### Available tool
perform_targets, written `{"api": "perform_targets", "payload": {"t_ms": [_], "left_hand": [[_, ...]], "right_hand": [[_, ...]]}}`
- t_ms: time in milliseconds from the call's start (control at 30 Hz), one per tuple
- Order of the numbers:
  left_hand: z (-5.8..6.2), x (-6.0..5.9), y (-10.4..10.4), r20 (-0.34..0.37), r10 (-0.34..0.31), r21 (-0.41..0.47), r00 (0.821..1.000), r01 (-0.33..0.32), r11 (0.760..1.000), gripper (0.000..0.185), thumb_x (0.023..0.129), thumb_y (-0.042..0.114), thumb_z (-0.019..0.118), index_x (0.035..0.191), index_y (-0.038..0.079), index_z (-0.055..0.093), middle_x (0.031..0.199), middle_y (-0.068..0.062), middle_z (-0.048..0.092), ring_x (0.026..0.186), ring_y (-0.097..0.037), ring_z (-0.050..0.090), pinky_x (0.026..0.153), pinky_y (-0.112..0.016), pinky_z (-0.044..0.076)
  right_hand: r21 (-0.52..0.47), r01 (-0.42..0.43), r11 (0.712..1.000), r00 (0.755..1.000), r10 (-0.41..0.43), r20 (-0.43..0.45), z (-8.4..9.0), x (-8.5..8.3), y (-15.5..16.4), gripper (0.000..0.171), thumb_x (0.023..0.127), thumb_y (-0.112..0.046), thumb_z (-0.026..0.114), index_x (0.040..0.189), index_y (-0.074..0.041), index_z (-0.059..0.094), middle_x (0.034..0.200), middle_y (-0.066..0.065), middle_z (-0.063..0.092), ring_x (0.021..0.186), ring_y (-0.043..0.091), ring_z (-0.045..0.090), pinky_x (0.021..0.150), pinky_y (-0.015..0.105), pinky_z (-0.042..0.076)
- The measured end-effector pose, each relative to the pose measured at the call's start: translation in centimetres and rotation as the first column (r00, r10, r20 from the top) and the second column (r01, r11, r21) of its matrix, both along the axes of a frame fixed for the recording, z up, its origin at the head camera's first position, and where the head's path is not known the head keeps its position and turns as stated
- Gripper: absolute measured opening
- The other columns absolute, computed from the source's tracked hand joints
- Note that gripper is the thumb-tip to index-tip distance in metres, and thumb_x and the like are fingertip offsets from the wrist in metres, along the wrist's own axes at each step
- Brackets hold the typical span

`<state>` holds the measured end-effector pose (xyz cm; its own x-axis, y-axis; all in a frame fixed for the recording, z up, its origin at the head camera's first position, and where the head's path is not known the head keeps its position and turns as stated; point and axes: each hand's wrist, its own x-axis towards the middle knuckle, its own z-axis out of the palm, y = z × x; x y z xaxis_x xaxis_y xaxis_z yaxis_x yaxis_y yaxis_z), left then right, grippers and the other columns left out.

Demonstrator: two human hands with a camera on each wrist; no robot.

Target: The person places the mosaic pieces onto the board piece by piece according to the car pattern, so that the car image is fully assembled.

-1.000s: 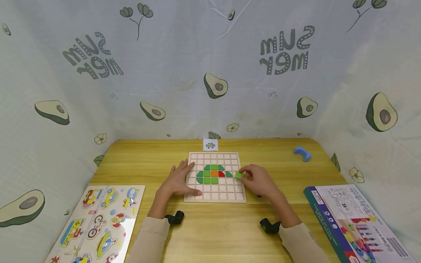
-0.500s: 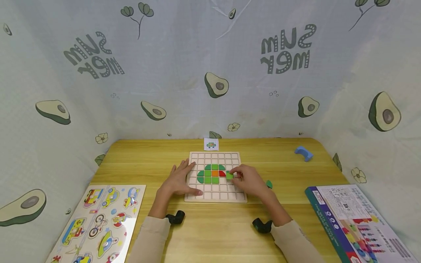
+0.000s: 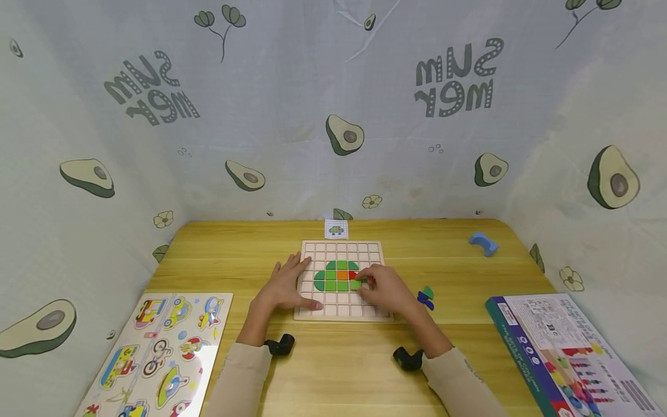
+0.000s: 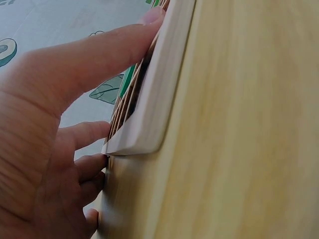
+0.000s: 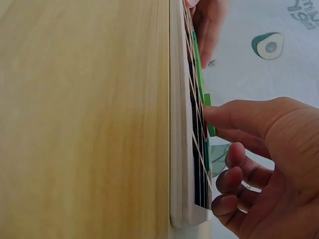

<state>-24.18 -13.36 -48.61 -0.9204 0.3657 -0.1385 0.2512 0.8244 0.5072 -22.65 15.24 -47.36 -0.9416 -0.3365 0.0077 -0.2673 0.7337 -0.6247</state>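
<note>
A pale wooden grid board (image 3: 341, 313) lies mid-table with green, orange and red tiles (image 3: 333, 277) set in its middle rows. My left hand (image 3: 283, 286) rests flat on the board's left edge, fingers straight; the left wrist view shows its thumb (image 4: 99, 55) along the board's rim (image 4: 149, 114). My right hand (image 3: 383, 288) pinches a light green tile (image 3: 356, 284) just over the board, right of the placed tiles. In the right wrist view that green tile (image 5: 209, 127) sits at my right hand's fingertips (image 5: 212, 115) above the board (image 5: 179, 149).
A small pattern card (image 3: 336, 229) lies behind the board. Loose green and blue pieces (image 3: 426, 297) lie right of it, a blue arch block (image 3: 483, 242) far right. A vehicle puzzle (image 3: 156, 353) sits front left, a printed box (image 3: 568, 353) front right. Avocado cloth walls surround the table.
My right hand has carried the light green tile leftward from beside the board's right edge to over the cells next to the red tile. The left hand has stayed put.
</note>
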Motion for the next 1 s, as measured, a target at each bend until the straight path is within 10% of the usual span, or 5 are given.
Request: {"api": "perform_targets", "payload": {"t_ms": [1000], "left_hand": [[0.0, 0.0, 0.1, -0.001, 0.004, 0.006, 1.0, -0.004, 1.0, 0.122, 0.067, 0.063, 0.088, 0.164, 0.015, 0.031, 0.174, -0.013, 0.013, 0.162, -0.033, 0.006, 0.131, -0.057, 0.004]], "right_hand": [[-0.023, 0.073, 0.997, 0.997, -0.073, 0.031, 0.4, 0.2, 2.1, 0.021, 0.093, -0.017, 0.075, 0.113, -0.014, 0.077, 0.081, 0.003, 0.052, 0.072, 0.016, 0.046, 0.061, 0.027, 0.037]]}}
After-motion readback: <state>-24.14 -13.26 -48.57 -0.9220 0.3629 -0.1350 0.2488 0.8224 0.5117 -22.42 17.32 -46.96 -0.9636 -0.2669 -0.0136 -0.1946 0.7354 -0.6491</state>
